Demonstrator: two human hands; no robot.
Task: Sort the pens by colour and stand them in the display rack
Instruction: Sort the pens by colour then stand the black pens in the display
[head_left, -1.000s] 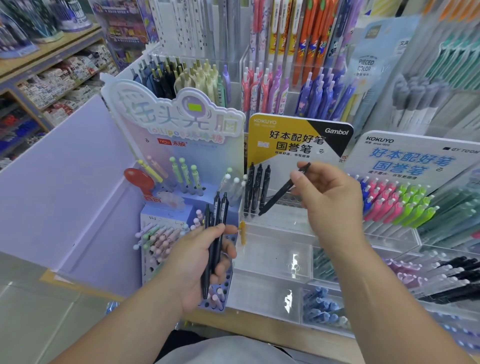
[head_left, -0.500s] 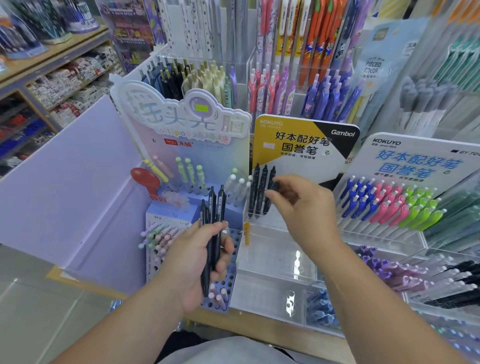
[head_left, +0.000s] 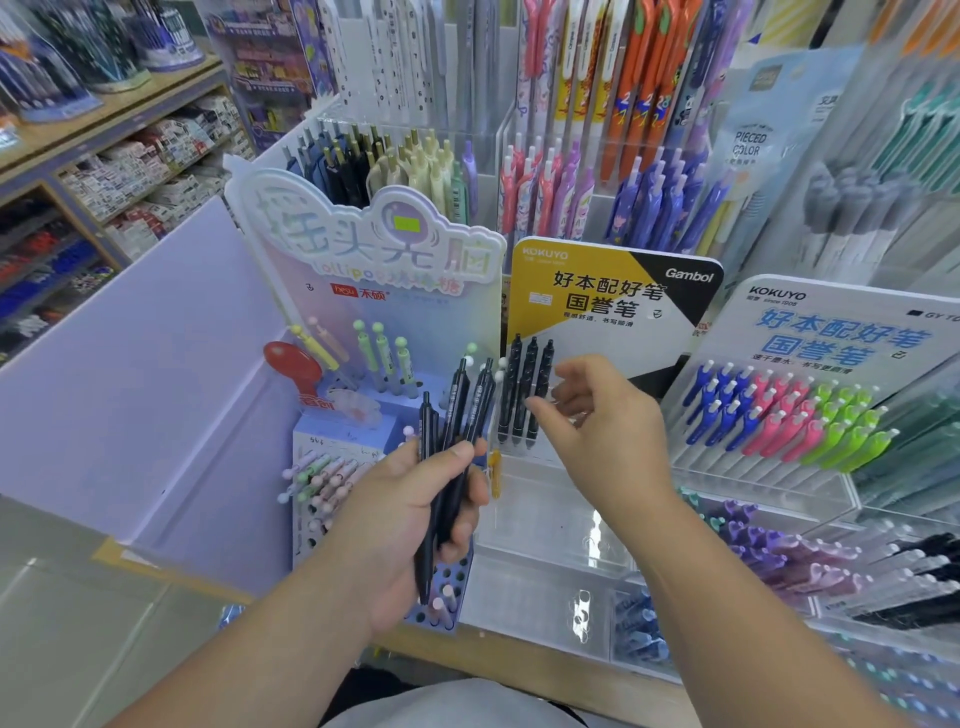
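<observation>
The left hand (head_left: 410, 525) clenches round a bundle of slim matte black plastic click pens (head_left: 457, 415), tips down, clips fanning up past the thumb. The right hand (head_left: 608, 436) is released, its fingers loosely spread and holding nothing. Just beyond its fingertips (head_left: 545, 410), a row of matching black pens (head_left: 530, 384) stands upright in the clear acrylic display rack (head_left: 545, 493), before a glossy yellow-and-black card sign (head_left: 597, 312). Under the left fingers sits a pale blue perforated holder (head_left: 311, 441) of pastel ball-topped pens. Beyond the right knuckles, blue, pink and green pens (head_left: 779, 415) crowd another tier. Bare acrylic steps lie below the right palm.
</observation>
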